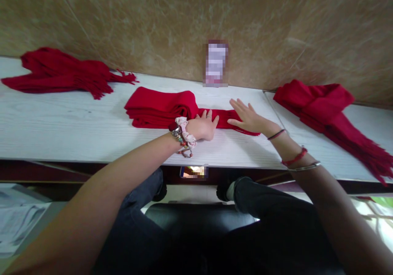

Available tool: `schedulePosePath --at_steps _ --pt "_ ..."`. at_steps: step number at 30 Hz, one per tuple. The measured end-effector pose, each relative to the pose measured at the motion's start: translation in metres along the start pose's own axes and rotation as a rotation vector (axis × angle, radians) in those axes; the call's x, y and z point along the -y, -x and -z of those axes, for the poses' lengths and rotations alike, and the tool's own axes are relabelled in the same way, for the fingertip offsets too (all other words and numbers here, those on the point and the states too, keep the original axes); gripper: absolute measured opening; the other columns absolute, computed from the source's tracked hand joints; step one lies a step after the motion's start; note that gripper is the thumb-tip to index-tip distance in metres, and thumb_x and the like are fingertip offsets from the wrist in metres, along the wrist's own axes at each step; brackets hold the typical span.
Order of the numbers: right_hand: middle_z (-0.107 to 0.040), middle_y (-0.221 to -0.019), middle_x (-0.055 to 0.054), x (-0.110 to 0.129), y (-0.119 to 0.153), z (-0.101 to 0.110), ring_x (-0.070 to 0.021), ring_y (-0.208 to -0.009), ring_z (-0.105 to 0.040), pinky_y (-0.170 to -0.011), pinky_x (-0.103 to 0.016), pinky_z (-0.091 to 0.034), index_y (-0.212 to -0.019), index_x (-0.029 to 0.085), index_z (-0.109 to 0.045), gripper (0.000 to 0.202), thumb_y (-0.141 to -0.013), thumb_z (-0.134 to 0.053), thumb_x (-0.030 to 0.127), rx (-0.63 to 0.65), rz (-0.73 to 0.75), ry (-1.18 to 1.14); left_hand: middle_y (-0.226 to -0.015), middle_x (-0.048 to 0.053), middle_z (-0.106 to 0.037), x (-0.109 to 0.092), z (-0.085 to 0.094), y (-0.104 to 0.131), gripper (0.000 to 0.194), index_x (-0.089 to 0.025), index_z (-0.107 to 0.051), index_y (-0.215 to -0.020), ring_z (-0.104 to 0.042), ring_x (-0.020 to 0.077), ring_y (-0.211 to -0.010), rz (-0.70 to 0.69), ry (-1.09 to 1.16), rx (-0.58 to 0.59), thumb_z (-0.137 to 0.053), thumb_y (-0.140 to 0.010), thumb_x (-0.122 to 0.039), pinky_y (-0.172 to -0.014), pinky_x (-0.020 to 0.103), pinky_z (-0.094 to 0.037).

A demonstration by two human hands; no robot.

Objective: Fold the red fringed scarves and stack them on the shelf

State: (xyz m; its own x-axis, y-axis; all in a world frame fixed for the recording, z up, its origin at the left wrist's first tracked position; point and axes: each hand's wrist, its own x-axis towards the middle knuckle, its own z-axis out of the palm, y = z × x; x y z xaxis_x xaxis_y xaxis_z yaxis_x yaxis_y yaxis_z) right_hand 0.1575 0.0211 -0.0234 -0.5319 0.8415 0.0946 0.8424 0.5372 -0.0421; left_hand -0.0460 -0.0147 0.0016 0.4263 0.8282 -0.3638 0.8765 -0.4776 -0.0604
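A red scarf (162,105) lies partly folded in the middle of the white tabletop (147,146). Its left part is a thick stack of layers, and a flat fringed end runs out to the right. My left hand (202,127) rests on that flat part, just right of the folded stack, with its fingers spread. Over the fringed end is my right hand (248,116), fingers stretched out and nothing held; whether it touches the cloth I cannot tell. Bracelets circle both wrists, and a pale scrunchie is on the left one.
Another red scarf (61,72) lies loosely at the left, and a third red scarf (322,111) at the right. A marbled wall (138,25) borders the table's back, with a blurred-out card (216,62) against it. Papers (21,222) sit low at the left.
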Motion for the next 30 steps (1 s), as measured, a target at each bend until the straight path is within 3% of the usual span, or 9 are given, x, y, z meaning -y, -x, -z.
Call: schedulePosePath --at_steps 3,6,18,23,27,30 --pt "-0.03 -0.149 -0.019 0.013 -0.002 -0.01 -0.0339 -0.137 -0.026 -0.108 -0.062 -0.019 -0.146 0.012 -0.022 0.078 -0.088 -0.023 0.065 0.029 0.063 0.021 -0.154 0.021 -0.002 -0.002 0.004 0.004 0.077 -0.011 -0.009 -0.149 -0.006 0.0351 -0.141 -0.001 0.0 0.009 -0.043 -0.08 -0.012 -0.109 0.053 -0.023" --pt "-0.037 -0.145 -0.021 0.008 0.004 -0.015 -0.0323 -0.132 -0.036 -0.107 -0.061 -0.021 -0.144 0.011 -0.026 0.074 -0.09 -0.02 0.062 0.021 0.087 0.045 -0.154 0.021 -0.002 -0.003 0.006 0.006 0.079 -0.011 -0.008 -0.149 -0.007 0.035 -0.141 -0.001 -0.002 0.023 -0.045 -0.079 -0.012 -0.109 0.053 -0.023" --pt "-0.041 -0.143 -0.017 -0.044 0.035 -0.01 -0.0325 -0.13 -0.039 -0.101 -0.061 -0.03 -0.146 0.015 -0.025 0.065 -0.094 -0.016 0.053 0.027 0.065 0.218 -0.153 0.023 -0.003 0.002 -0.001 0.004 0.076 -0.012 -0.01 -0.149 -0.007 0.0374 -0.141 -0.034 0.023 -0.019 -0.042 -0.08 -0.012 -0.107 0.055 -0.026" --pt "-0.045 -0.141 -0.018 -0.074 0.051 -0.009 -0.0329 -0.13 -0.039 -0.096 -0.058 -0.039 -0.141 0.014 -0.035 0.06 -0.094 -0.019 0.048 0.018 0.012 0.295 -0.153 0.023 -0.004 0.0 0.002 0.007 0.073 -0.011 -0.011 -0.149 -0.008 0.0375 -0.141 -0.032 0.016 -0.017 -0.04 -0.082 -0.012 -0.106 0.054 -0.027" --pt "-0.044 -0.141 -0.018 -0.084 0.044 0.006 -0.0345 -0.133 -0.034 -0.099 -0.055 -0.039 -0.137 0.014 -0.043 0.063 -0.092 -0.026 0.055 -0.067 0.085 0.266 -0.153 0.023 -0.006 0.0 0.002 0.005 0.071 -0.011 -0.012 -0.149 -0.009 0.037 -0.141 -0.026 0.007 -0.018 -0.04 -0.083 -0.013 -0.107 0.054 -0.027" --pt "-0.04 -0.144 -0.015 -0.066 0.026 0.021 -0.0327 -0.136 -0.03 -0.104 -0.056 -0.033 -0.138 0.018 -0.042 0.065 -0.09 -0.027 0.059 -0.194 0.154 0.175 -0.153 0.024 -0.009 0.001 0.003 0.004 0.072 -0.01 -0.015 -0.148 -0.011 0.037 -0.14 -0.061 -0.018 -0.039 -0.043 -0.082 -0.012 -0.106 0.053 -0.029"
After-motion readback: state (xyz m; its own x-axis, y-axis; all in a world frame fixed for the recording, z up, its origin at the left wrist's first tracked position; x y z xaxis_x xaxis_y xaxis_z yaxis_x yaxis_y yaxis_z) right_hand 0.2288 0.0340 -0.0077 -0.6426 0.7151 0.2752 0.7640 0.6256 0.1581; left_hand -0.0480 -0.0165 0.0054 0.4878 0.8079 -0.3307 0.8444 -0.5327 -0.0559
